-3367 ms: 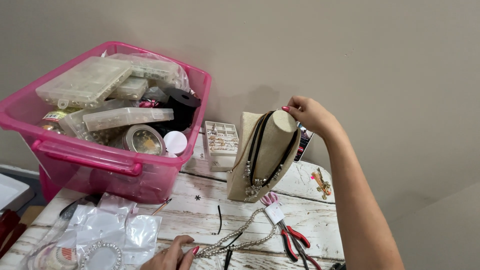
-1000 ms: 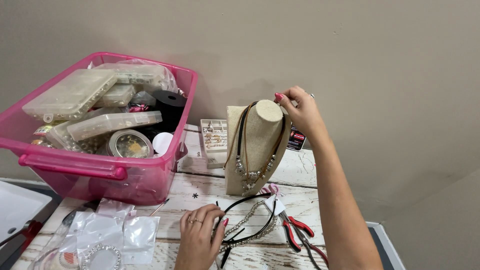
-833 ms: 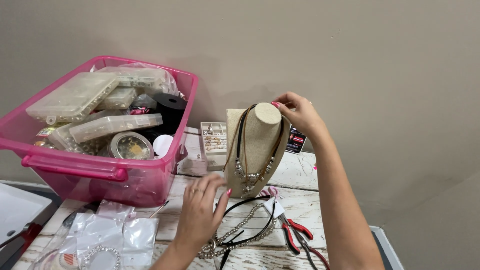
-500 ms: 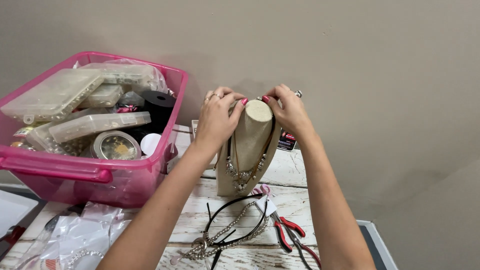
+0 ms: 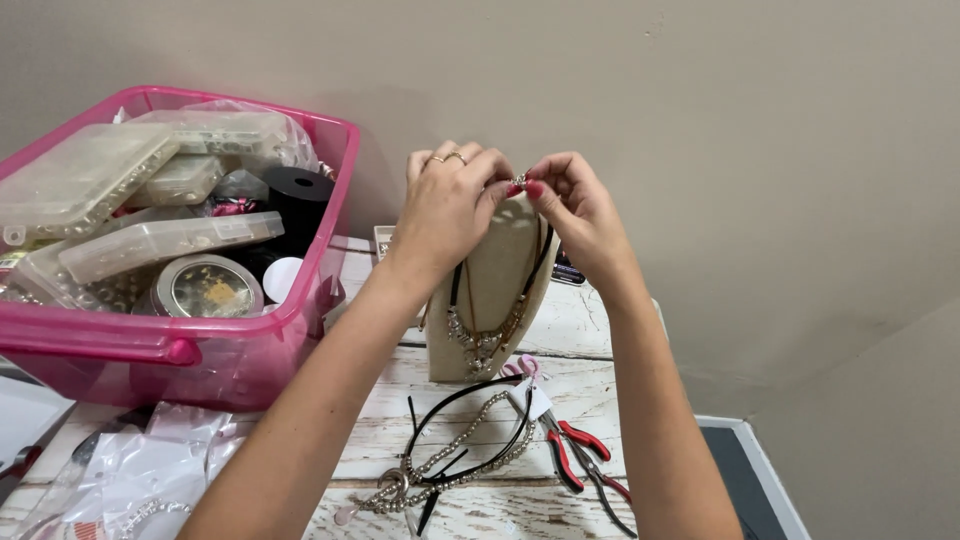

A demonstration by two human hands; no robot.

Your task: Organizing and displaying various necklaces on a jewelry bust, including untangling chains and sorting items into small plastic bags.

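Both hands meet at the top of the beige fabric necklace bust (image 5: 492,290). The left hand (image 5: 447,205) and right hand (image 5: 580,210) each pinch the clasp end of the black-cord beaded necklace (image 5: 487,335) draped on it. Red-handled pliers (image 5: 578,455) lie on the whitewashed wooden counter (image 5: 560,325) just before the bust.

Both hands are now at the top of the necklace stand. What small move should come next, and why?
Probably closing the clasp behind the neck of the beige display bust. The left hand and right hand meet at its top, fingertips pinching a small metal piece, likely the clasp. The necklace already hangs down the front, so only the ends seem left to join.
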